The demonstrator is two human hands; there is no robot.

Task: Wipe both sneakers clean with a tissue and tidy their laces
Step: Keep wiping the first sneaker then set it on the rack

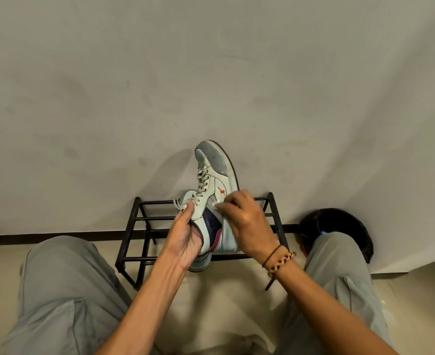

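A pale grey sneaker (215, 175) with a red logo and a navy collar is held up in the air, toe pointing away from me. My left hand (185, 234) grips it at the tongue and heel opening, thumb near the loose laces (201, 183). My right hand (244, 221) has its fingers curled round a small white tissue (216, 204), pressed against the sneaker's side just below the logo. Part of a second sneaker's sole (200, 263) shows below my left hand, on the rack.
A low black metal shoe rack (144, 221) stands against the grey wall, right behind the sneaker. A dark round object (344, 221) sits on the floor at the right. My knees in grey trousers flank the pale floor.
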